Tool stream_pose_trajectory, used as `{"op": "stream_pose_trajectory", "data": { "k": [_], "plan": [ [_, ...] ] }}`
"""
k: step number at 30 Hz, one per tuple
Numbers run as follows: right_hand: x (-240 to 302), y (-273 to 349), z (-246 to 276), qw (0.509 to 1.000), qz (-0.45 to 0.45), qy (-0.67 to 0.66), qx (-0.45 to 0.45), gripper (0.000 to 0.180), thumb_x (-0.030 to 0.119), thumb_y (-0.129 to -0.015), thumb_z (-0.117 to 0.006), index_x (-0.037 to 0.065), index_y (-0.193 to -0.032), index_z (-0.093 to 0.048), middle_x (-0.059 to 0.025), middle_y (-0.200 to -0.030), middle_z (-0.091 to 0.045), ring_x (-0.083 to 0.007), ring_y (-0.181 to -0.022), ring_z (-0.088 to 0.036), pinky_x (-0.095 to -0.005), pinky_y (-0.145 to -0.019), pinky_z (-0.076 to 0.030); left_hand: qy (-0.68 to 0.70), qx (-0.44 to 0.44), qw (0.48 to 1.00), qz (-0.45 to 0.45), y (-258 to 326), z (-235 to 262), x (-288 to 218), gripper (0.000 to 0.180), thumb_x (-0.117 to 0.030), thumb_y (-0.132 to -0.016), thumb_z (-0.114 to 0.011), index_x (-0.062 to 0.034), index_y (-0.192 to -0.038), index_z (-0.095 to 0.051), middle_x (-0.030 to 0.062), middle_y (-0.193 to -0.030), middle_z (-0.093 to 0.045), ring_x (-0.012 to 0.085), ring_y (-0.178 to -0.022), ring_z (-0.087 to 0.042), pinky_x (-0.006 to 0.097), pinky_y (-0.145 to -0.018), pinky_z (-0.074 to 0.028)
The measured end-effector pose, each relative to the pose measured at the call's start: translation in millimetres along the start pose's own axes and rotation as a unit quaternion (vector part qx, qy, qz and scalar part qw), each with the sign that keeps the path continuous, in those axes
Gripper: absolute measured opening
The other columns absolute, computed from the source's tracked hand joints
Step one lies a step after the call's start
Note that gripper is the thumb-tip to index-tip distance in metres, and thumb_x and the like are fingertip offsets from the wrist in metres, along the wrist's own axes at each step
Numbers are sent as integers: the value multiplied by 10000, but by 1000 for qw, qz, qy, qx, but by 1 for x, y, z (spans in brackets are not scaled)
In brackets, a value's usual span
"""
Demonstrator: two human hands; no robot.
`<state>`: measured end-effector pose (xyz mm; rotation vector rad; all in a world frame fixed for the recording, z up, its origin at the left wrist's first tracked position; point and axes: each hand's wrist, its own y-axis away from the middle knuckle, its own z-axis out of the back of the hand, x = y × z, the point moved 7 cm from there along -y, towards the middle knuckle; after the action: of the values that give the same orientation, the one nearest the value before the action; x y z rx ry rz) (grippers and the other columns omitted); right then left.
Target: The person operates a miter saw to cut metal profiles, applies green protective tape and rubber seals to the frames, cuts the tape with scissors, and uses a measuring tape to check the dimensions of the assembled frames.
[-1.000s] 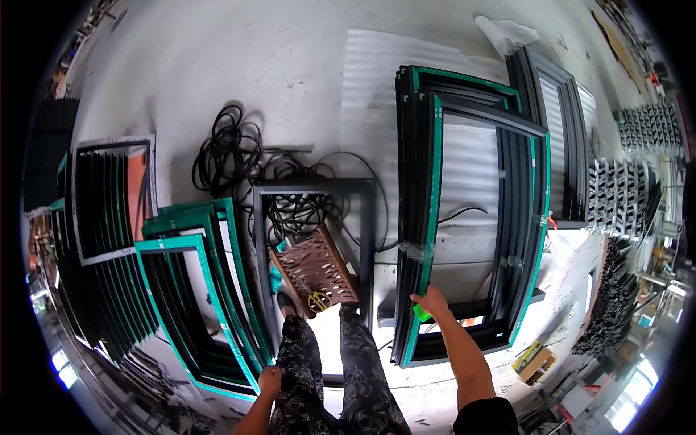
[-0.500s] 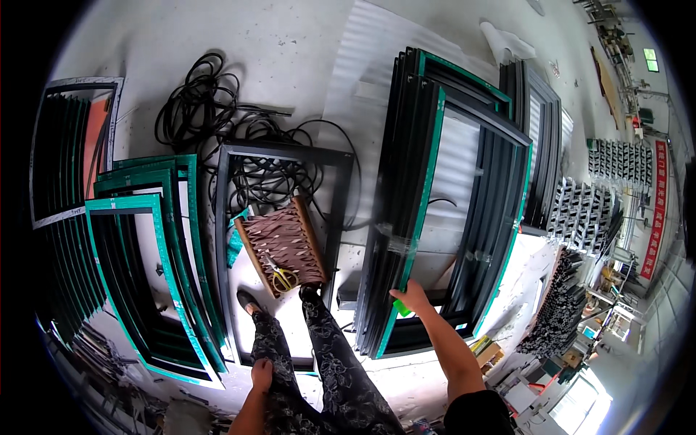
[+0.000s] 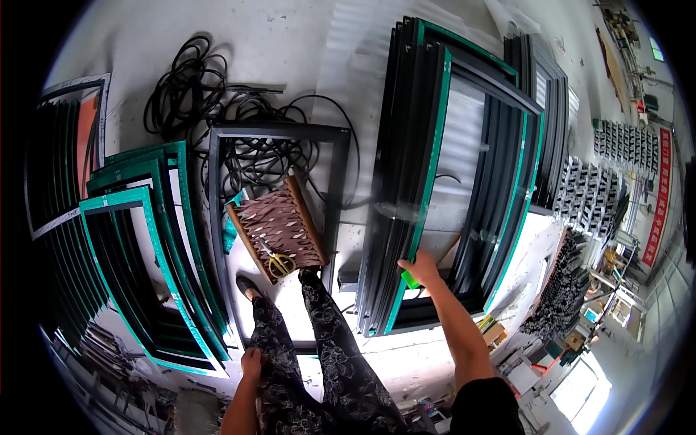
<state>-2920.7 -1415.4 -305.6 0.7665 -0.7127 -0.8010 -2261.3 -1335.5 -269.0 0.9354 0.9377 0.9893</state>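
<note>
My right hand point(image 3: 423, 270) is at the near part of a green-edged dark window frame point(image 3: 423, 210), with its fingers closed round a small bright green thing point(image 3: 410, 280). The kind of green thing cannot be made out, as the hand covers much of it. This frame leans at the front of a stack of similar ones. Beside my thigh, my left hand point(image 3: 251, 362) is curled closed, and whatever it may hold is hidden. Yellow-handled scissors point(image 3: 280, 264) lie on a woven brown stool point(image 3: 279, 221) in front of my feet.
A dark frame point(image 3: 341, 188) surrounds the stool and my feet. Tangled black strips point(image 3: 190, 90) lie on the floor beyond it. More green-edged frames point(image 3: 156, 268) lean at the left. Stacked metal profiles point(image 3: 587, 199) and bundled dark bars point(image 3: 554, 297) stand at the right.
My view has shifted, so the frames and stool appear higher. My right hand stays by the frame edge with the green thing. My left hand has moved slightly outward from my leg.
</note>
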Motion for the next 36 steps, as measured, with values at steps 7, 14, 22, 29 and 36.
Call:
{"op": "stream_pose_trajectory", "data": {
  "k": [7, 14, 22, 29, 36],
  "plan": [
    [0, 0, -27, 1000, -22, 9, 17, 586, 453, -726, -777, -14, -1034, -600, -269, -971, -650, -448, -964, -615, -499, -806, -485, -140, 30, 989, -36, 8, -20, -8, 262, -256, -889, -545, -23, -802, -629, 105, -698, -614, 215, -646, -584, 361, -607, -455],
    [-10, -1, -5, 994, 35, 80, -62, 537, 381, -717, -789, -30, -1008, -602, -233, -966, -632, -437, -902, -593, -470, -805, -466, -112, 10, 993, -21, 3, -10, -26, 315, -319, -907, -514, -40, -957, -651, 135, -835, -678, 292, -810, -654, 391, -762, -495],
    [117, 69, -38, 974, 46, 206, -80, 380, 299, -779, -744, -26, -940, -631, -210, -925, -670, -405, -881, -627, -449, -768, -488, -14, -12, 1000, -13, 3, 54, 31, 264, -260, -916, -523, -28, -891, -648, 96, -804, -684, 208, -764, -661, 336, -729, -508],
    [250, 92, -229, 991, 120, 8, 58, 375, 366, -833, -710, -4, -887, -673, -146, -830, -682, -242, -765, -642, -355, -707, -492, 36, -11, 999, 25, -36, 137, 105, 214, -193, -919, -539, -21, -1010, -630, 102, -806, -675, 198, -749, -662, 332, -713, -516],
    [321, 0, -297, 881, 296, 293, -223, 379, 446, -832, -658, 80, -927, -640, -183, -889, -643, -371, -843, -619, -467, -758, -489, -95, -124, 984, -85, -92, 269, 100, 258, -265, -908, -553, -36, -995, -633, 173, -911, -672, 337, -880, -650, 400, -780, -499]
  ]
}}
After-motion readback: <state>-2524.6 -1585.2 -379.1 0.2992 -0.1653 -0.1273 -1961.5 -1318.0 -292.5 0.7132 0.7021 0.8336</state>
